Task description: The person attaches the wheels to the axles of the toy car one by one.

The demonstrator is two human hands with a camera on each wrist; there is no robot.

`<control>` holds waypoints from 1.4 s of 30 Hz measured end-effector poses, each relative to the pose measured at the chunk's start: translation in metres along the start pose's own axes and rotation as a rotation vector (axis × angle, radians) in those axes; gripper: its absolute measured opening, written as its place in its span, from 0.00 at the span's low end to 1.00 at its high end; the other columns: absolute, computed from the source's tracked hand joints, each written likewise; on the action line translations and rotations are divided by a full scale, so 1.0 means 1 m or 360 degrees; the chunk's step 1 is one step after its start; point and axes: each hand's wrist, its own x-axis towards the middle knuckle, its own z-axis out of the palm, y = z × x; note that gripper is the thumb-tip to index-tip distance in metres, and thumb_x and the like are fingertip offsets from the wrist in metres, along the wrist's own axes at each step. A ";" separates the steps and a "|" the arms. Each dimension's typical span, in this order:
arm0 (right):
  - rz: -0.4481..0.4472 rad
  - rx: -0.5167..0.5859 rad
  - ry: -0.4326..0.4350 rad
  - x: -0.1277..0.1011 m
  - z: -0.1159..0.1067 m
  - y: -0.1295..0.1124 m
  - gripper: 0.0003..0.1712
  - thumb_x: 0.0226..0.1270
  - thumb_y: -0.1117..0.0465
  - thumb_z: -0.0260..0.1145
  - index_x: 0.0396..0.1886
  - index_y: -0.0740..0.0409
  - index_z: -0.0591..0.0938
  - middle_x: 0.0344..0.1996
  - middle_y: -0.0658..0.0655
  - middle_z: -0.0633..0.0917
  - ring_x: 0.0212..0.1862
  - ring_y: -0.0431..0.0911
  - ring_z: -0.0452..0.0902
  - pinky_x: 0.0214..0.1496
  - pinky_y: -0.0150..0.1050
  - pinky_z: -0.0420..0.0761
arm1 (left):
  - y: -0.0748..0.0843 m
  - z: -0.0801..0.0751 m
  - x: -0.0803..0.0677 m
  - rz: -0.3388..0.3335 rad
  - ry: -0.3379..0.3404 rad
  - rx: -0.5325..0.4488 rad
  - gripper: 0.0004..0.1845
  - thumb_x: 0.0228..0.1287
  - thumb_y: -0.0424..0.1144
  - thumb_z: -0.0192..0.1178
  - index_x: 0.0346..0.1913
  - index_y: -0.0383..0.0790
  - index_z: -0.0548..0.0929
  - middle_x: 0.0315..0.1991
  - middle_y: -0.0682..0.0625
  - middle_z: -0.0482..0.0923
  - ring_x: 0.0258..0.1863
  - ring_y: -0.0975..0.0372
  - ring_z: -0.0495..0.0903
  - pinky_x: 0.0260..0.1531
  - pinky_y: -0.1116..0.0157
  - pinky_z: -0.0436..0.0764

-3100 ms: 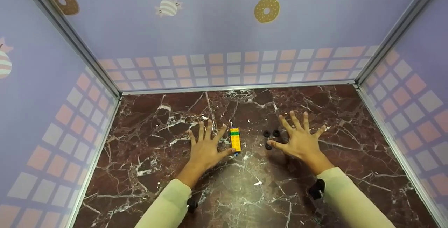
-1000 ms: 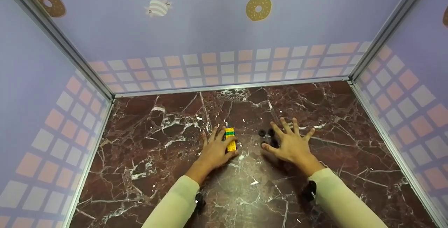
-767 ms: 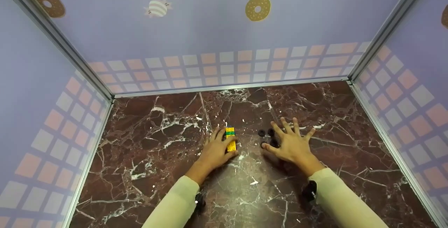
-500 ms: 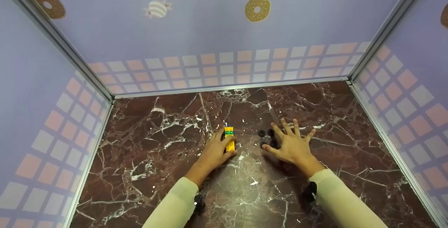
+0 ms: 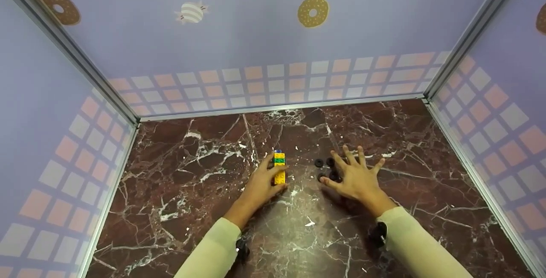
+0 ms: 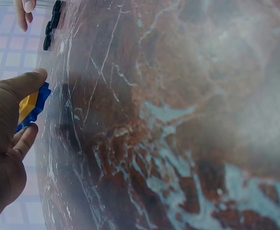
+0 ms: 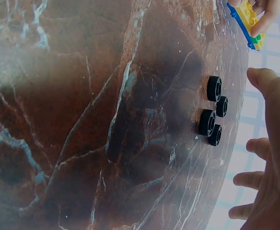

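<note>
Brick stack [image 5: 280,169] (yellow, green band, blue plate beneath) near table middle, far end tipped up off marble table [image 5: 179,192]. Left hand [image 5: 261,184] grips it: thumb curled on near side, fingers wrapped over far side, stack lying lengthwise between them. Four black wheels [image 7: 213,117] clustered on table just right of stack. Right hand [image 5: 356,178] flat beside wheels, fingers spread and straight, holding nothing; thumb tip close to nearest wheel (contact unclear).

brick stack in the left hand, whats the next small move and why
Probably lift the brick stack clear of the table: the left hand already pinches it, while the right hand lies spread by the four black wheels, none held.
</note>
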 end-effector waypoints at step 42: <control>-0.0071 0.0003 -0.0023 0.004 0.008 -0.005 0.54 0.61 0.23 0.60 0.81 0.39 0.59 0.81 0.55 0.58 0.81 0.68 0.42 0.61 0.87 0.18 | 0.011 0.000 0.001 -0.0352 0.0189 -0.1081 0.29 0.52 0.45 0.78 0.59 0.47 0.85 0.76 0.39 0.54 0.51 0.51 0.81 0.50 0.66 0.88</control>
